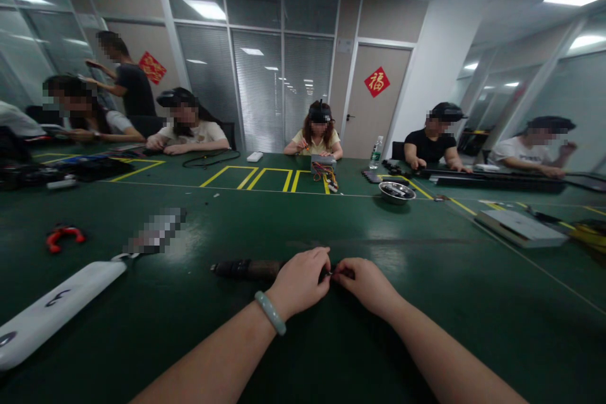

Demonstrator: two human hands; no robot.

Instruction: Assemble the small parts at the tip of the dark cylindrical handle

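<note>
A long dark cylindrical tool (pixel 258 269), which looks like an electric screwdriver, lies across the green table (pixel 189 341) in front of me. My left hand (pixel 303 279), with a pale green bangle (pixel 270 313) at the wrist, is wrapped around the tool's right part. Close by on the right, my right hand (pixel 362 281) pinches at the tool's right end, where a small shiny bit shows between the two hands. Whatever the right fingertips hold is too small and covered to make out.
Left of my hands lie a white elongated device (pixel 66 309) and red-handled pliers (pixel 65 238). Farther off are a metal bowl (pixel 396 192), a water bottle (pixel 375 153), bundled wires (pixel 326 173) and a flat white box (pixel 521 228). Several people sit around the table; one person stands at left.
</note>
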